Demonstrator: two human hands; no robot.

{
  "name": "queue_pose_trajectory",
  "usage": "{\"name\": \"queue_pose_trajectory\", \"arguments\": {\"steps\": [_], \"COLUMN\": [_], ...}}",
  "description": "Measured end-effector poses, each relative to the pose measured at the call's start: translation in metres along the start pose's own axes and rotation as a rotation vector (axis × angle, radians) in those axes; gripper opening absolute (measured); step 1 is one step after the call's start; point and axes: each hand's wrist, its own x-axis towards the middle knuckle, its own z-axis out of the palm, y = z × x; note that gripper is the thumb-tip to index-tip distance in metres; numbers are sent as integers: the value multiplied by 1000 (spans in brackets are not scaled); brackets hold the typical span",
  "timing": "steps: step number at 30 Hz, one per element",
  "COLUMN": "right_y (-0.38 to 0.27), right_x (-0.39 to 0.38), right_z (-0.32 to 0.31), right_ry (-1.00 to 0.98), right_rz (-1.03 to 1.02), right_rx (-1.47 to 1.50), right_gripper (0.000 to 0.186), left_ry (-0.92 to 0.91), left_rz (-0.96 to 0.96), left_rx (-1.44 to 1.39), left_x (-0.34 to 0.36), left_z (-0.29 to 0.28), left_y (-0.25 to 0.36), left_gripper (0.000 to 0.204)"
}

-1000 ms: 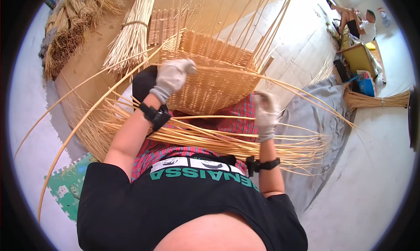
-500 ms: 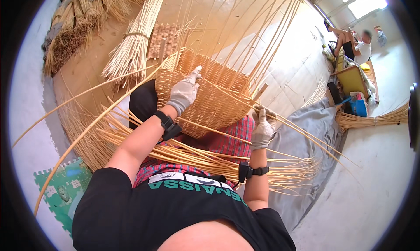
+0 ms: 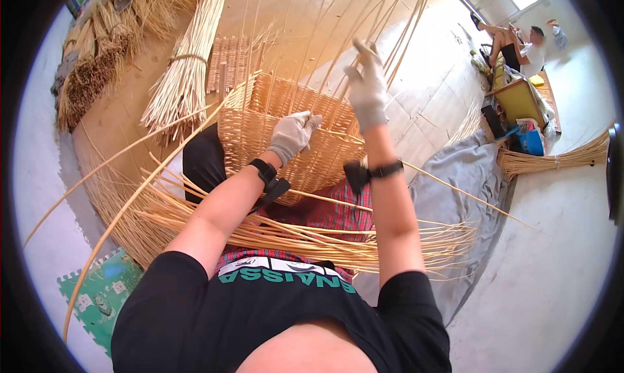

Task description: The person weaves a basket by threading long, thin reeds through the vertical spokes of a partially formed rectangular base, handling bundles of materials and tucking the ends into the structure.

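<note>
A half-woven wicker basket (image 3: 260,135) rests on my lap, with several tall upright rods (image 3: 314,54) rising from its sides. My left hand (image 3: 294,137), in a pale work glove, is closed at the near rim, its fingertips pinching a wicker rod there. Higher up, beside the right-hand uprights, my gloved right hand (image 3: 369,90) is raised over the basket's right end. Motion smears its fingers, and I cannot make out whether a rod is in them. One thin rod (image 3: 465,193) sticks out to the right from the rim. Long rods (image 3: 117,223) curve away to the left.
Loose rods (image 3: 312,239) lie across my lap. A tied bundle of pale rods (image 3: 182,80) and a flat woven panel (image 3: 226,64) are on the floor beyond. Grey cloth (image 3: 448,184) spreads at right. Another person (image 3: 533,54) sits at far right, near a blue container (image 3: 532,142).
My right hand has risen from the rods right of the basket to beside the uprights. My left hand has slid lower along the near rim. Fewer rods now stick out to the right.
</note>
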Motion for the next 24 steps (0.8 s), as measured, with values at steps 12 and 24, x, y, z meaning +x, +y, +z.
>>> {"name": "queue_pose_trajectory", "arguments": {"steps": [12,24], "right_y": [16,57], "right_x": [-174,-180], "right_z": [-13,-113], "right_ry": [385,775], "right_rz": [411,745], "right_rx": [348,671], "right_gripper": [14,19], "left_ry": [-93,390], "left_rz": [-33,406], "left_rx": [-257,-238], "left_x": [9,4], "left_z": [-13,20], "left_y": [16,27], "left_gripper": [31,30]}}
